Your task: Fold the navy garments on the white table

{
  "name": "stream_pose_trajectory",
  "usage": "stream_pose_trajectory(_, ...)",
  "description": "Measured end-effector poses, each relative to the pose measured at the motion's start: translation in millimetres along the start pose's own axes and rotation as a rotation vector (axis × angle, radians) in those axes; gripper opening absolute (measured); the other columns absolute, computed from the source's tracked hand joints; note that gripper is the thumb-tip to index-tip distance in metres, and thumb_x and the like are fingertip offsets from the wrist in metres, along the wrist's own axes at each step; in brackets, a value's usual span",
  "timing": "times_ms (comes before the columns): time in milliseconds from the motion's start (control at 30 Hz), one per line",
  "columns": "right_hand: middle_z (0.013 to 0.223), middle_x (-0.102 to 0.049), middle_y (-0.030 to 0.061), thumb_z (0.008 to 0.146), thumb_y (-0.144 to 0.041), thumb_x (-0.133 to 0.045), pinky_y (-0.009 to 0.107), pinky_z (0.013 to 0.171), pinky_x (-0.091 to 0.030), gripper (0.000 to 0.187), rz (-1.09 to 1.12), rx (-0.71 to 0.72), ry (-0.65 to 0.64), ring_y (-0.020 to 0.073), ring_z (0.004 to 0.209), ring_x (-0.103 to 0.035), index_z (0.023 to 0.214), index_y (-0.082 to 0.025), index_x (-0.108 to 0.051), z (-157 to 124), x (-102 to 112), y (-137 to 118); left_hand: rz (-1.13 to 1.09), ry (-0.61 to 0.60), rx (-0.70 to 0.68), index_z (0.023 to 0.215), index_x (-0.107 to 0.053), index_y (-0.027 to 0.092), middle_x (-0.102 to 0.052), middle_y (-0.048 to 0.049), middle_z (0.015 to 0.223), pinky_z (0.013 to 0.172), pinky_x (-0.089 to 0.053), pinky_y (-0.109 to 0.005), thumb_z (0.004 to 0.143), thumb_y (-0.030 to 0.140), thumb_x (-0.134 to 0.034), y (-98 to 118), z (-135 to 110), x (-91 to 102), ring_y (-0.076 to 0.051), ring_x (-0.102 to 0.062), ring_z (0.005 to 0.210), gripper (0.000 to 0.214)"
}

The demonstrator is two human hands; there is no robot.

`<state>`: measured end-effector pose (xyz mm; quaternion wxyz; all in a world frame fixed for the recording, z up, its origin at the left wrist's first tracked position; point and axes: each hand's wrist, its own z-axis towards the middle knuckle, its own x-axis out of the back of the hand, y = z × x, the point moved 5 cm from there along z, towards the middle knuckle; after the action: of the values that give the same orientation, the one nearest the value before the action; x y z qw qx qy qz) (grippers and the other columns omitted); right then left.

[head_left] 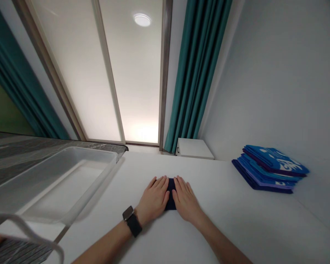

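A small dark navy folded cloth lies on the white table, with most of it hidden beneath my hands. My left hand rests flat on its left part, fingers stretched out and pointing away from me. On the right part lies my right hand, also flat with its fingers extended. Between the two hands a strip of the navy fabric shows. A black watch is on my left wrist.
At the right, against the wall, sits a stack of folded blue and purple cloths with white prints. A translucent plastic bin stands at the left. Beyond the table's far edge are a white cabinet and teal curtains.
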<state>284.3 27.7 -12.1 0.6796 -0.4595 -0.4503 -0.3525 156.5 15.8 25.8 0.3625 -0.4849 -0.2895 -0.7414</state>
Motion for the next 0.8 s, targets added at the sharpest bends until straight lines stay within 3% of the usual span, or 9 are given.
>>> stream_pose_trajectory(167, 0.156, -0.024, 0.0108, 0.097, -0.041, -0.028, 0.045, 0.118, -0.015, 0.059, 0.334, -0.022, -0.01, 0.0219, 0.145, -0.018, 0.147, -0.012, -0.035, 7, -10, 14, -0.004, -0.02, -0.001, 0.14, -0.043, 0.014, -0.049, -0.0103, 0.144, 0.115, -0.027, -0.043, 0.098, 0.027, -0.033, -3, 0, 1.7, -0.02, -0.044, 0.133, 0.045)
stream_pose_trajectory(367, 0.156, -0.025, 0.0066, 0.093, -0.06, -0.026, 0.039, 0.119, -0.014, 0.07, 1.005, -0.251, 0.099, 0.0167, 0.144, -0.021, 0.148, -0.017, -0.034, 22, -9, 44, 0.03, -0.032, -0.036, 0.141, -0.042, 0.018, -0.047, -0.0075, 0.146, 0.117, -0.019, -0.045, 0.099, 0.027, -0.032, -13, -3, 12.2, -0.02, -0.041, 0.136, 0.044)
stream_pose_trajectory(500, 0.155, -0.03, 0.0022, 0.089, -0.068, -0.03, 0.042, 0.118, -0.018, 0.074, 1.308, -0.326, 0.176, 0.0199, 0.144, -0.02, 0.146, -0.022, -0.038, 27, -10, 42, 0.082, -0.036, -0.037, 0.137, -0.047, 0.013, -0.048, -0.0122, 0.144, 0.117, -0.021, -0.046, 0.098, 0.028, -0.033, -5, 4, 16.8, -0.024, -0.04, 0.136, 0.044)
stream_pose_trajectory(633, 0.15, -0.038, 0.0023, 0.086, -0.073, -0.035, 0.043, 0.118, -0.019, 0.076, 1.44, -0.371, 0.218, 0.0237, 0.144, -0.022, 0.142, -0.022, -0.045, 29, -14, 27, 0.076, -0.039, -0.016, 0.138, -0.047, 0.013, -0.047, -0.0137, 0.145, 0.115, -0.024, -0.049, 0.097, 0.04, -0.037, 5, 13, 14.6, -0.028, -0.038, 0.137, 0.05)
stream_pose_trajectory(800, 0.156, -0.026, -0.0022, 0.084, -0.076, -0.032, 0.042, 0.119, -0.009, 0.081, 1.424, -0.346, 0.197, 0.0202, 0.145, -0.017, 0.145, -0.023, -0.04, 30, -19, 15, 0.017, -0.1, 0.031, 0.142, -0.043, 0.017, -0.047, -0.0118, 0.145, 0.111, -0.031, -0.049, 0.097, 0.046, -0.036, -2, 16, 4.1, -0.029, -0.043, 0.134, 0.055)
